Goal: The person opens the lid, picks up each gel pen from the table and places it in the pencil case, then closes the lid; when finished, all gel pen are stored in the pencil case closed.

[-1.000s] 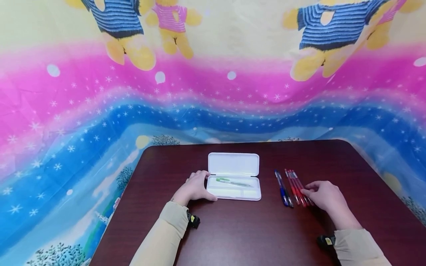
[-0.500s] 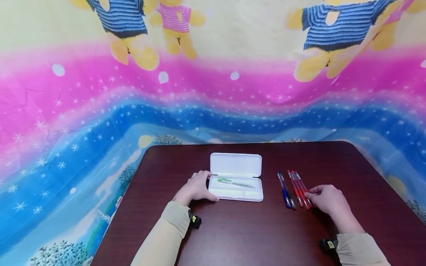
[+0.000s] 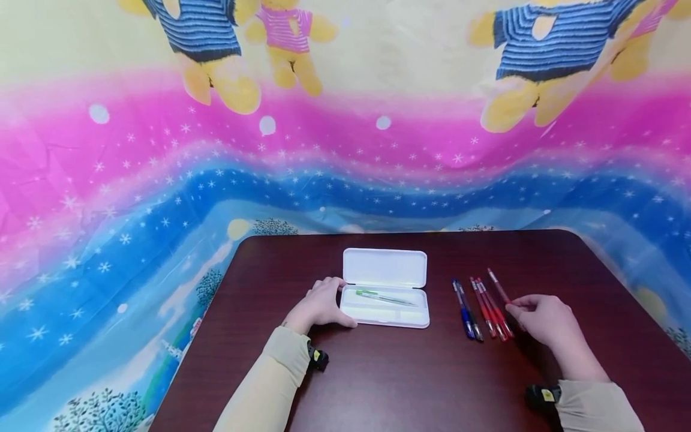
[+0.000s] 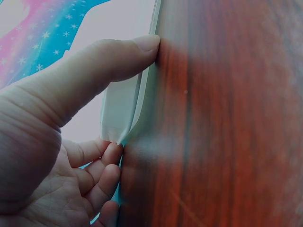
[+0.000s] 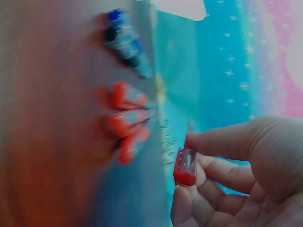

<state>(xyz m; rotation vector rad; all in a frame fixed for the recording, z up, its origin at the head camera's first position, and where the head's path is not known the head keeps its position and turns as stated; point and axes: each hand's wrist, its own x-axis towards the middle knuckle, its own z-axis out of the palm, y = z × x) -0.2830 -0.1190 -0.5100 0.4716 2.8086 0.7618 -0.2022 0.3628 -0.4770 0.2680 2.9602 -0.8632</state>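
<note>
In the head view a white pencil case lies with its lid raised, and a pen with a green clip rests inside. My left hand holds the case's left end. The left wrist view shows the thumb along the front edge and the curled fingers at the corner. To the right, my right hand pinches a red pen between thumb and fingers, raised off the table. Several other red pens lie just left of that hand, fanned slightly; the right wrist view blurs their caps.
A blue pen and a black pen lie side by side between the case and the red pens. The dark wooden table has rounded far corners. A printed cloth hangs behind it and along the sides.
My right hand has drawn one red pen away from the bunch, up and to the right. My left hand keeps its place on the case. The head view has shifted slightly.
</note>
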